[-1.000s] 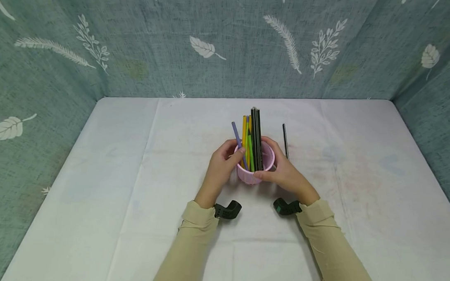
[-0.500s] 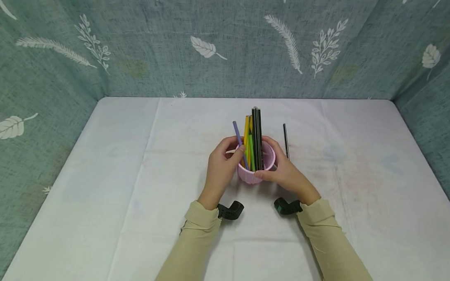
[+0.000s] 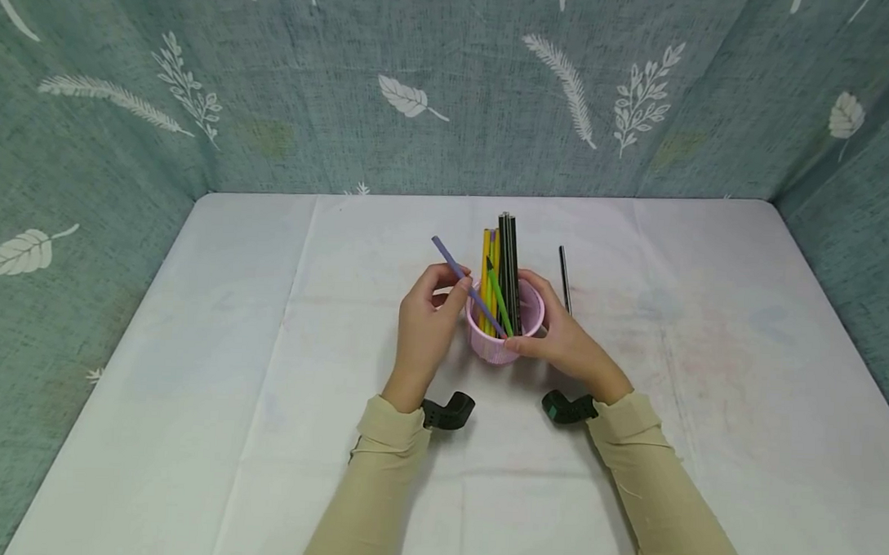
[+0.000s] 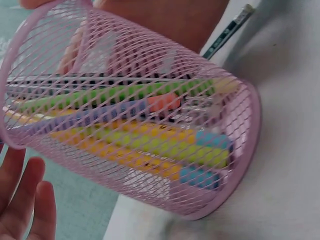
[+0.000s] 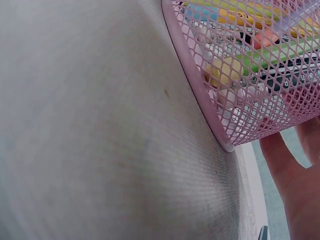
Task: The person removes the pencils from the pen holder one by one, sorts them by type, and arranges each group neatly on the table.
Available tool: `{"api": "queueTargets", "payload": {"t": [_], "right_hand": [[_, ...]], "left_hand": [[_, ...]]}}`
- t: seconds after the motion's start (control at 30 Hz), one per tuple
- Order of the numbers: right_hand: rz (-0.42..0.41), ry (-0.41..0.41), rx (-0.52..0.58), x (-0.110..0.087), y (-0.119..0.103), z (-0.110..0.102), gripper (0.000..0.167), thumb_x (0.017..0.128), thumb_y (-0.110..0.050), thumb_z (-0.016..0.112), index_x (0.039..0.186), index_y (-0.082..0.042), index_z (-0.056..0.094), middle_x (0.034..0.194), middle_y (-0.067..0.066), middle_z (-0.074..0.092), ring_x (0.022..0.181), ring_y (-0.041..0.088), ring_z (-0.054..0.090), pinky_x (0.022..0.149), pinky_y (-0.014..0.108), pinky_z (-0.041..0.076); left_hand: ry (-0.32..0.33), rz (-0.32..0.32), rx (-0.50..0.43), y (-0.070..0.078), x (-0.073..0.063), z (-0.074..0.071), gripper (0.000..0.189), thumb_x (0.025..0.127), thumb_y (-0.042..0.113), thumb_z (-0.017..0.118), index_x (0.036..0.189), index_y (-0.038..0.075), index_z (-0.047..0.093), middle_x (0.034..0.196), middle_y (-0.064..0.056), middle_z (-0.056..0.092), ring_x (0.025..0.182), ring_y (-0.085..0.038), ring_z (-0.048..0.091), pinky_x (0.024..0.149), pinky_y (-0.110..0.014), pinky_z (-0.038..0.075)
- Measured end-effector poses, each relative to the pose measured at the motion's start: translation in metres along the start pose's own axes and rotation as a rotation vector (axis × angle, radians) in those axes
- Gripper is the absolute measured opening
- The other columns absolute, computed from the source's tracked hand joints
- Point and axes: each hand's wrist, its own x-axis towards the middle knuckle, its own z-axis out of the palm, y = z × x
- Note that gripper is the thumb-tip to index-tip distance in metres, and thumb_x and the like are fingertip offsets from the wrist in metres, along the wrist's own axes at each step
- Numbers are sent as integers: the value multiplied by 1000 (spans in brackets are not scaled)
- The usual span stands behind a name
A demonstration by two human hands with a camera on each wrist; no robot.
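Observation:
A pink mesh pencil cup [image 3: 492, 351] stands upright on the white-covered table. My right hand [image 3: 573, 341] holds it round its right side, thumb at the front rim. Between thumb and fingers my left hand [image 3: 424, 330] pinches a purple pencil [image 3: 445, 253], which leans left over the rim. Its reddish lower end is inside the cup, raised off the bottom in the left wrist view. Beside it are a green pencil [image 3: 499, 300], leaning left, several black pencils [image 3: 509, 267] and yellow pencils [image 3: 485, 258]. Yellow pencils [image 4: 150, 162] with blue ends reach the cup's bottom.
A loose black pencil [image 3: 565, 278] lies on the table just beyond my right hand. Patterned green cloth [image 3: 451, 90] hangs along the table's back edge and both sides. Dark wrist cameras [image 3: 450, 411] are strapped at both cuffs.
My left hand has shifted left and tilted the purple pencil's top further left. The green pencil now leans left across the others. My right hand stays on the cup.

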Motion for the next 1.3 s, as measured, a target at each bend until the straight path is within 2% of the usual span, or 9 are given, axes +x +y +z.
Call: {"api": "queueTargets", "payload": {"t": [0.13, 0.23, 0.33, 0.37, 0.5, 0.77, 0.9, 1.07, 1.3], "right_hand": [[18, 1, -3, 0, 0, 0, 82, 76, -11, 66, 140, -19, 16, 140, 6, 23, 122, 23, 32, 98, 50, 26], [25, 4, -4, 0, 1, 1, 82, 76, -13, 66, 140, -19, 16, 140, 6, 22, 123, 23, 31, 99, 51, 25], [25, 3, -7, -1, 1, 1, 82, 75, -14, 67, 140, -19, 16, 141, 7, 22, 123, 24, 31, 99, 51, 24], [25, 4, -10, -1, 1, 1, 82, 75, -15, 67, 140, -19, 16, 141, 6, 22, 123, 23, 31, 99, 51, 24], [30, 7, -22, -1, 1, 1, 82, 75, -15, 67, 140, -21, 16, 142, 5, 20, 123, 23, 31, 99, 51, 24], [22, 8, -23, 0, 2, 0, 83, 75, -14, 66, 140, -20, 16, 142, 5, 21, 123, 23, 32, 99, 50, 24], [2, 0, -11, 0, 3, 0, 82, 75, -11, 65, 140, -19, 16, 141, 6, 22, 121, 23, 34, 99, 49, 26], [-10, 1, -6, 1, 3, 0, 82, 75, -11, 66, 140, -18, 17, 140, 7, 22, 120, 24, 34, 98, 49, 26], [8, 1, -13, 0, 3, 1, 81, 75, -12, 65, 140, -20, 16, 140, 6, 22, 121, 24, 32, 99, 50, 24]], "left_hand": [[-19, 6, -71, -3, 2, -4, 18, 89, 11, 54, 102, -1, 57, 94, -12, 64, 91, -17, 58, 80, -35, 45], [-27, 15, -122, -16, 5, -5, 20, 90, 18, 54, 104, 4, 57, 92, -5, 65, 88, -15, 59, 79, -32, 46], [-25, 29, -176, -18, 7, -8, 20, 90, 17, 53, 105, 4, 56, 91, -5, 64, 85, -17, 60, 76, -32, 48], [-23, 36, -189, -17, 7, -9, 20, 90, 17, 53, 105, 4, 56, 91, -6, 64, 84, -19, 61, 75, -33, 48], [-8, 64, -243, 0, 5, -15, 21, 91, 11, 50, 109, -1, 53, 93, -15, 62, 83, -25, 60, 70, -37, 50], [85, 125, -388, 8, 4, -22, 25, 94, 13, 44, 117, 5, 48, 89, -18, 60, 79, -31, 59, 59, -37, 51], [102, 136, -401, 9, 4, -24, 27, 94, 13, 42, 120, 5, 47, 84, -19, 59, 70, -32, 61, 53, -36, 51], [94, 116, -374, 8, 4, -25, 31, 95, 14, 41, 125, 8, 47, 78, -18, 57, 61, -28, 59, 49, -33, 49], [64, 26, -346, 1, 4, -25, 34, 95, 16, 42, 128, 14, 48, 77, -19, 55, 61, -27, 57, 46, -27, 47]]}}
